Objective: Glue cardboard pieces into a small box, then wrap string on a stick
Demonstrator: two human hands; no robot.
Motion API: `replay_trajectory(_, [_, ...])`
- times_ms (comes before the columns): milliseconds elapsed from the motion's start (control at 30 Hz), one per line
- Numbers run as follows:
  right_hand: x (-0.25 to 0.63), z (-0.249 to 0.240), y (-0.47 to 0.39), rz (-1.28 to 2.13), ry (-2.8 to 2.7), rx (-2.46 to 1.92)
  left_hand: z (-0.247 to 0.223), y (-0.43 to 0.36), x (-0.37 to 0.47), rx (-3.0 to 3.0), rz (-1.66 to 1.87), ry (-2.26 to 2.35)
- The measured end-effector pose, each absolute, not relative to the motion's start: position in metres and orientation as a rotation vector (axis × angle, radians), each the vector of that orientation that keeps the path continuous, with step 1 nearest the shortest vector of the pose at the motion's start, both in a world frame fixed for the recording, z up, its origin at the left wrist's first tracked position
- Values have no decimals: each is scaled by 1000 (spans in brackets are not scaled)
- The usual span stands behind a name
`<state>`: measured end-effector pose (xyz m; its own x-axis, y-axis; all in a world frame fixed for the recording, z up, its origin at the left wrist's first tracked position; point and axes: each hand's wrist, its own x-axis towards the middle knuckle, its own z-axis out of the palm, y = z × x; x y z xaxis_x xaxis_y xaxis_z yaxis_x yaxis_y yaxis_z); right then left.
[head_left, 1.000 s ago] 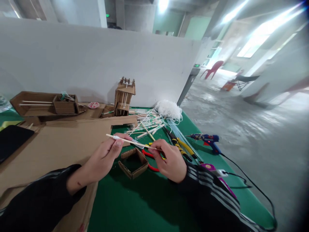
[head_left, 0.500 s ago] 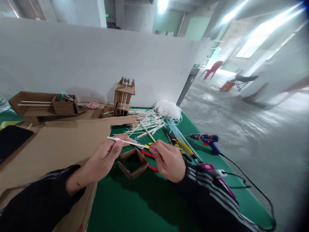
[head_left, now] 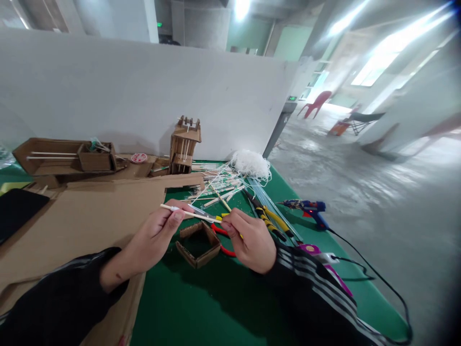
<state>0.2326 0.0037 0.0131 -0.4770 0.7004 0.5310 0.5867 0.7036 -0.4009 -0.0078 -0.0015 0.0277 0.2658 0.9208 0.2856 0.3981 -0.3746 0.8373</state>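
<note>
A thin wooden stick (head_left: pixel 198 215) spans the space between my two hands, slanting slightly down to the right. My left hand (head_left: pixel 158 232) pinches it near its left end, where a small whitish patch shows at the fingertips. My right hand (head_left: pixel 250 240) is closed around the other end, hiding the tip. Just below the stick, an open square cardboard frame (head_left: pixel 198 261) rests on the green tabletop. Partly behind my right hand lie red-handled scissors (head_left: pixel 227 251), with yellow parts showing by the fingers.
Loose sticks (head_left: pixel 216 185) and a white string heap (head_left: pixel 250 164) lie at the back. Yellow-black pliers (head_left: pixel 275 221), a glue gun (head_left: pixel 313 207) and a power strip (head_left: pixel 326 258) are at right. Cardboard sheets (head_left: pixel 97 211) cover the left; a cardboard tower (head_left: pixel 185 144) stands behind.
Hardly anything differs. Both hands keep hold of the stick, and its right end has dipped very slightly.
</note>
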Motion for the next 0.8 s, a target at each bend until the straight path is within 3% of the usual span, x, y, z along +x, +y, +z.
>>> replay_trajectory(800, [231,11,3,198,-2197,-994,26,-2,-9,1907,1008,1112])
